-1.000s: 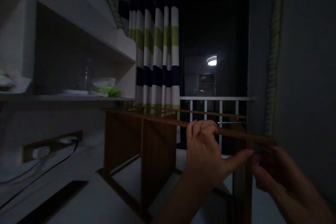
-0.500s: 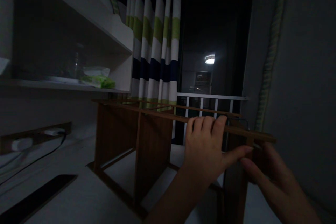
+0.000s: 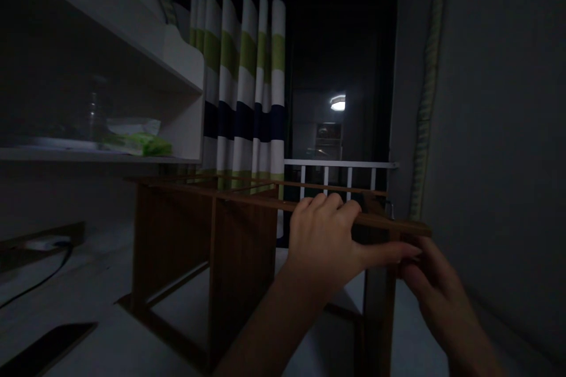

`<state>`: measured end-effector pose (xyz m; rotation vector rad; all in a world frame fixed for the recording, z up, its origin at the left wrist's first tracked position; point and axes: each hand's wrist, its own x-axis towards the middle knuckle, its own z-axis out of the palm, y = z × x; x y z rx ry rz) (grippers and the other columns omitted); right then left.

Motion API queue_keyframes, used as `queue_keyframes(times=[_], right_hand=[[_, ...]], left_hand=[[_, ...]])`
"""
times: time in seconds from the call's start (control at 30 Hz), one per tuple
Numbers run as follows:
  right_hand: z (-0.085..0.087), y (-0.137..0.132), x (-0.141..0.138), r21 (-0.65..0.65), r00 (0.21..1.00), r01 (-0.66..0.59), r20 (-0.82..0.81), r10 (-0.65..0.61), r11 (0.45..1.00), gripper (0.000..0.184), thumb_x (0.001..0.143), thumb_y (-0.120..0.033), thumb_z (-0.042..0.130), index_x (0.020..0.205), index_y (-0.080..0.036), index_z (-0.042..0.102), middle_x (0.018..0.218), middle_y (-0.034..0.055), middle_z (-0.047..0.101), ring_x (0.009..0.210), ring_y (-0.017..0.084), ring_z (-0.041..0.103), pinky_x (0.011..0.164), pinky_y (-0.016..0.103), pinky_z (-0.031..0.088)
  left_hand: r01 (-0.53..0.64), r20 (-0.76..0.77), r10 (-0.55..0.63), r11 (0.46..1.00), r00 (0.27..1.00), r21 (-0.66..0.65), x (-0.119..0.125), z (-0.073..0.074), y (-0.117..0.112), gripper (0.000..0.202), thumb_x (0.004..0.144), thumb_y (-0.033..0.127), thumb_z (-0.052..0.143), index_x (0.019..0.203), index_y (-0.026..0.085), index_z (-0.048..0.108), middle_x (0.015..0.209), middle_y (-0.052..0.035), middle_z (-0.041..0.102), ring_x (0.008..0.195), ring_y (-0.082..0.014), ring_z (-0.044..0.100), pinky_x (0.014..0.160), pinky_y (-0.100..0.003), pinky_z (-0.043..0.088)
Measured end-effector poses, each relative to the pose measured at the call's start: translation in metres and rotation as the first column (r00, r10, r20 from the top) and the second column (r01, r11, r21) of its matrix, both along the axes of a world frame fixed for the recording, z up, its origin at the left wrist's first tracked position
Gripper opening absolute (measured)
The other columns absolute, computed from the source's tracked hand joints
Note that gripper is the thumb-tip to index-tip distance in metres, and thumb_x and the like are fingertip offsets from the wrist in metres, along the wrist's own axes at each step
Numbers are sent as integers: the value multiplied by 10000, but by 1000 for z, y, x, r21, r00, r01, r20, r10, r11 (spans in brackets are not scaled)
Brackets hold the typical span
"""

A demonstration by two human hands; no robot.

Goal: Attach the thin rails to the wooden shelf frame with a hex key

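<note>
The room is dim; a brown wooden frame of thin rails and flat upright panels (image 3: 241, 235) stands on a pale grey surface (image 3: 115, 336), its top rail running from the left towards the lower right of the view; the left hand (image 3: 325, 241) lies over that top rail near its right end, fingers (image 3: 336, 203) curled over the upper edge and the thumb stretched out to the right beneath the rail, so the hand grips the rail between fingers and thumb; the right hand (image 3: 431, 283) is just beside the frame's right corner post (image 3: 380, 306), its fingertips meeting the tip of the left thumb under the rail's end; whether it pinches something small there or only touches the wood, I cannot tell, as the spot is dark and blurred.

Left of the frame a white wall shelf (image 3: 101, 156) carries a clear glass jar (image 3: 92, 118) and a green and white packet (image 3: 139, 141); behind hangs a curtain striped in white, navy and green (image 3: 245, 70); beyond it a low white railing (image 3: 340, 174) crosses a dark doorway with a round ceiling lamp (image 3: 338, 103) lit far back; a dark flat slab (image 3: 44, 350) lies at the lower left, and a black cable (image 3: 35, 283) trails across the surface.
</note>
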<state>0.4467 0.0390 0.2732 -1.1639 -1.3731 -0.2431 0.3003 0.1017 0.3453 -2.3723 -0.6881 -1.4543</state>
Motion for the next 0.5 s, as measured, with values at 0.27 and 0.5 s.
queue_keyframes(times=[0.27,0.5], right_hand=[[0,28,-5,200,999,-40,17,37,979,553,790,-590,423,1277,-350,322,1347,31,261,1284,262,208,1047,494,169],[-6,31,-6,153,987,-157,39,153,976,709,799,-589,411,1384,-383,66,1481,-39,1,1352,240,-3,1091,504,44]], left_hand=[[-32,19,31,999,999,35,2,1,-1,651,627,797,383,691,180,580,705,-12,580,758,-210,547,729,-380,393],[-11,-150,21,998,988,66,-1,12,-3,559,684,715,425,658,178,576,694,-16,602,707,-218,581,586,-333,404]])
